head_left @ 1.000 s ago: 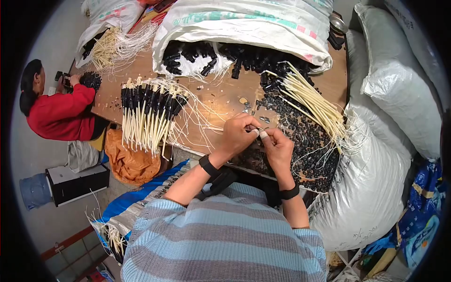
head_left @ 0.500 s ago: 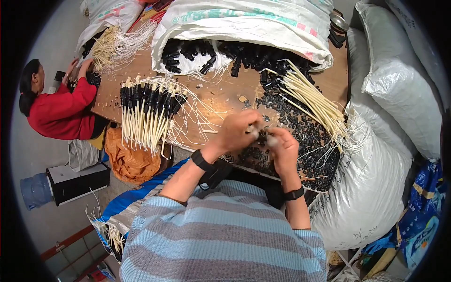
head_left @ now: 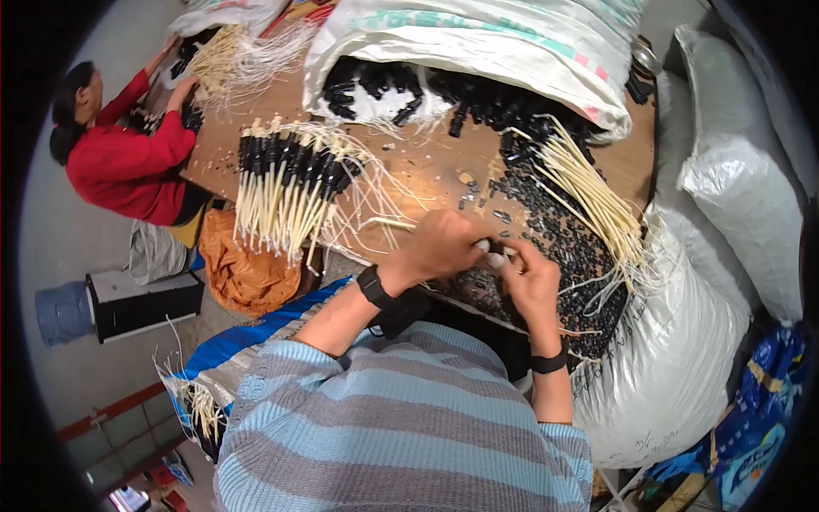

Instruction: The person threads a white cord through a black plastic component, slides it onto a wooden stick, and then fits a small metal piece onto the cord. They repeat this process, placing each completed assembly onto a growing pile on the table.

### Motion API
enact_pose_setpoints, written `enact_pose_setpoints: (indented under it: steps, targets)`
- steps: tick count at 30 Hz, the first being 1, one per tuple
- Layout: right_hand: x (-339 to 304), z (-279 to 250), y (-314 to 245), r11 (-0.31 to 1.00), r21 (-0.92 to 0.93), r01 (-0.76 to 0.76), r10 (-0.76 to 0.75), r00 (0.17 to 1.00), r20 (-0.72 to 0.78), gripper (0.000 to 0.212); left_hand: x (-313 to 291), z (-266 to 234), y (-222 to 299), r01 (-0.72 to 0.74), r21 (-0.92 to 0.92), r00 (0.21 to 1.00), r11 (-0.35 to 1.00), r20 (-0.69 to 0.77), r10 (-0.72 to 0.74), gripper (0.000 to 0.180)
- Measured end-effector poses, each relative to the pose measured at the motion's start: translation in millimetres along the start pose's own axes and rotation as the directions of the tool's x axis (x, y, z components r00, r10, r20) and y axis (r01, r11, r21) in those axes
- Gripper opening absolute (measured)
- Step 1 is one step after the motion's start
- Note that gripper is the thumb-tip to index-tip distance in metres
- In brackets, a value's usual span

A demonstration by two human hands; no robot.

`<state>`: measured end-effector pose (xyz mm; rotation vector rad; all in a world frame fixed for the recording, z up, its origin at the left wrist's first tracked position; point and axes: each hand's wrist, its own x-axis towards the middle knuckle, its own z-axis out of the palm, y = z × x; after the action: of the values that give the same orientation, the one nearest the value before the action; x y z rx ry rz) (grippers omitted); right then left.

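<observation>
My left hand [head_left: 444, 249] and my right hand [head_left: 531, 277] meet fingertip to fingertip over the near edge of the wooden table [head_left: 426, 171]. Between the fingertips they pinch a small pale piece [head_left: 495, 253], too small to make out further. A pile of small black caps [head_left: 554, 247] lies right under and beyond my right hand. A bundle of cream-coloured cords [head_left: 597, 200] rests across that pile. To the left lies a row of cream cords with black ends [head_left: 286, 175], hanging over the table edge.
An open white sack [head_left: 478, 51] spills black parts at the back. Big white sacks [head_left: 734, 188] stand at the right. A person in a red top [head_left: 128, 162] works at the table's left end. A blue barrel [head_left: 64, 311] and a dark box [head_left: 145, 303] stand on the floor.
My hands have stayed together, shifting slightly along the table edge while working the small piece. The person in red has reached both arms forward onto the table.
</observation>
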<state>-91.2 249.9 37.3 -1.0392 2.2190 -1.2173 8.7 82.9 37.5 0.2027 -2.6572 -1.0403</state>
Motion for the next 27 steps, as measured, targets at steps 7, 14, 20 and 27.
enact_pose_setpoints:
  steps: [7, 14, 20, 27]
  targets:
    - [8, -2, -3, 0.945, 0.2, -0.261, 0.216, 0.951, 0.221, 0.013, -16, -9, 14, -0.049, 0.242, 0.998, 0.969, 0.049, 0.038, 0.026]
    - [11, 20, -9, 0.978, 0.05, -0.202, 0.187, 0.959, 0.212, 0.018, -25, -30, 11, -0.086, 0.283, 0.995, 0.955, 0.069, 0.07, 0.02]
    - [23, 9, -40, 0.929, -0.112, 0.352, -0.368, 0.91, -0.192, 0.011, -50, -77, -42, 0.084, 0.349, 0.943, 0.933, -0.331, 0.039, 0.021]
    - [27, 14, -24, 0.813, -0.345, 0.469, -0.439, 0.883, 0.164, 0.023, -59, -113, -74, 0.608, 0.551, 0.699, 0.572, -0.713, -0.056, 0.046]
